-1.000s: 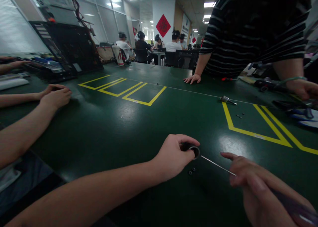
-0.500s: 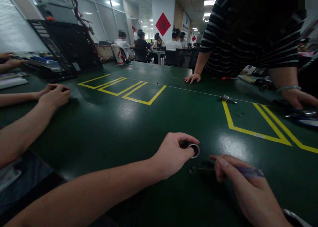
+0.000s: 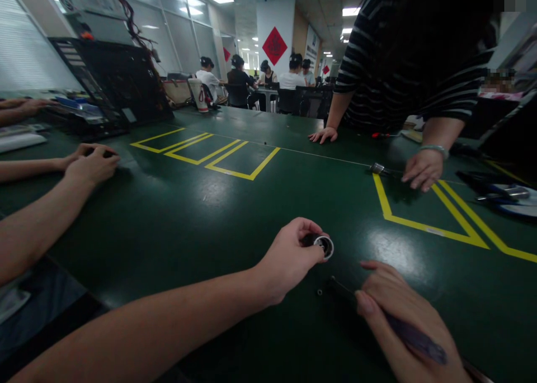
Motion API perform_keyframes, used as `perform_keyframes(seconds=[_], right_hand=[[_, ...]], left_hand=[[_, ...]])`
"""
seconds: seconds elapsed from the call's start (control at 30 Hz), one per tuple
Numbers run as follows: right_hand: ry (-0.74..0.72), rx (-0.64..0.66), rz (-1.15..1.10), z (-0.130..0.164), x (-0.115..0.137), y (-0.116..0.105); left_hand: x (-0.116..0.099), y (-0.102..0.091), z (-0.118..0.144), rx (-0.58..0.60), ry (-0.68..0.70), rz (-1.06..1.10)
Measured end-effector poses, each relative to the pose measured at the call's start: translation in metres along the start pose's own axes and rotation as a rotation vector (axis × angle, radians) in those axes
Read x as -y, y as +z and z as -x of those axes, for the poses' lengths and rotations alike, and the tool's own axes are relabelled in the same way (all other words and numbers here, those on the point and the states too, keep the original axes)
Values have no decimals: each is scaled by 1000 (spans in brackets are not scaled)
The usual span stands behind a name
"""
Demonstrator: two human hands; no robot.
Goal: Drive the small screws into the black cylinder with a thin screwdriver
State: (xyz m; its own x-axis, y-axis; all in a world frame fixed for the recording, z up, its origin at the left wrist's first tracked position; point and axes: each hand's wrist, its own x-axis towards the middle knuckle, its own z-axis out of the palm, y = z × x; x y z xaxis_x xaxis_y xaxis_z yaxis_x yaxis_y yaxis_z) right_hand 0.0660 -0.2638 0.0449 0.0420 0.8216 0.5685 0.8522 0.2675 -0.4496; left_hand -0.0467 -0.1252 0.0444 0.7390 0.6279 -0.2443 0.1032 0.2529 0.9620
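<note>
Your left hand pinches the small ringed cylinder while your right hand grips the screwdriver, so next steer its tip onto the tiny screw just beside it.

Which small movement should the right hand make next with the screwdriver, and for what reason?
Probably a short slide of the screwdriver tip left to the small dark screw on the green table. The right hand holds the tool low, its tip close to that screw, while the left hand holds the small round part.
</note>
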Motion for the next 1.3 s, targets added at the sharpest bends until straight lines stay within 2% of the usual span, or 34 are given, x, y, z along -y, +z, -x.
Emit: perform_keyframes(seconds=[0.13,0.23,0.53,0.67,0.97,1.13,1.2,1.3], right_hand=[[-96,-107,18,4,-4,-8],[-167,-133,26,4,-4,-11],[-120,-128,61,2,-2,-3],[-167,-136,63,4,-5,-4],[-124,-108,86,0,2,-9],[-168,-112,87,2,2,-8],[-140,-107,44,5,1,-6],[29,-185,-137,12,-3,-3]], left_hand=[[1,-2,1,33,-17,-23],[-1,-1,2,46,-27,-45],[-3,5,7,63,35,-150],[0,6,7,90,57,-170],[3,5,4,89,92,-198],[5,4,4,100,115,-208],[5,4,4,103,114,-213],[4,1,3,80,118,-222]])
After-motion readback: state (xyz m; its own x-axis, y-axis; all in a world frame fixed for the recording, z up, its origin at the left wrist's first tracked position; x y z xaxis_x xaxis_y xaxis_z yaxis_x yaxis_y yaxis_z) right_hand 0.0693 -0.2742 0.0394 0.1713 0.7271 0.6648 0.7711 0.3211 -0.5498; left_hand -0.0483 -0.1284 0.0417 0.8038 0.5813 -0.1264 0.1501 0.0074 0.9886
